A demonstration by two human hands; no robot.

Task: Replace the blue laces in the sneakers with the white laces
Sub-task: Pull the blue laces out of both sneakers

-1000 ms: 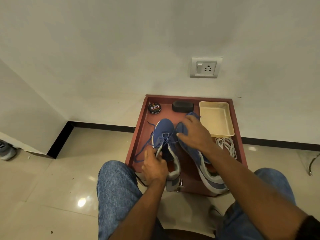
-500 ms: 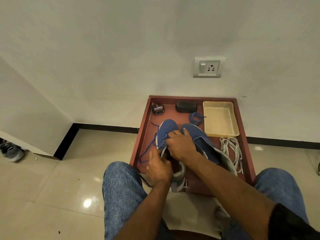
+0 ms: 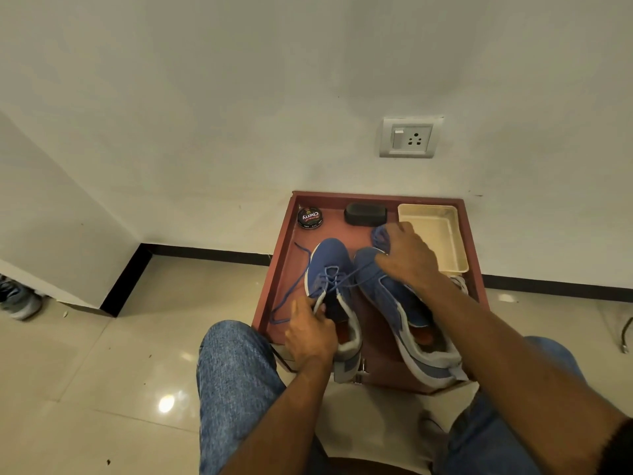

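Note:
Two blue sneakers stand in a red-brown tray (image 3: 283, 265). The left sneaker (image 3: 329, 258) still carries a blue lace (image 3: 331, 278), and one loose end trails over the tray floor on its left. My left hand (image 3: 310, 334) grips that sneaker's collar at the left side. My right hand (image 3: 408, 256) is above the toe of the right sneaker (image 3: 388, 296) and pinches a strand of the blue lace drawn taut from the left sneaker. A bundle of blue lace (image 3: 378, 236) lies by its fingers. The white laces (image 3: 459, 282) peek out behind my right forearm.
At the tray's back stand a shoe polish tin (image 3: 310, 217), a black brush (image 3: 365, 213) and a cream plastic tray (image 3: 442, 231). A wall socket (image 3: 409, 137) is above. A grey shoe (image 3: 17, 299) lies on the floor far left. My knees flank the tray.
My right hand went to the left sneaker's lacing, then drew back up and right with a blue strand stretched behind it. My left hand kept its hold on the left sneaker.

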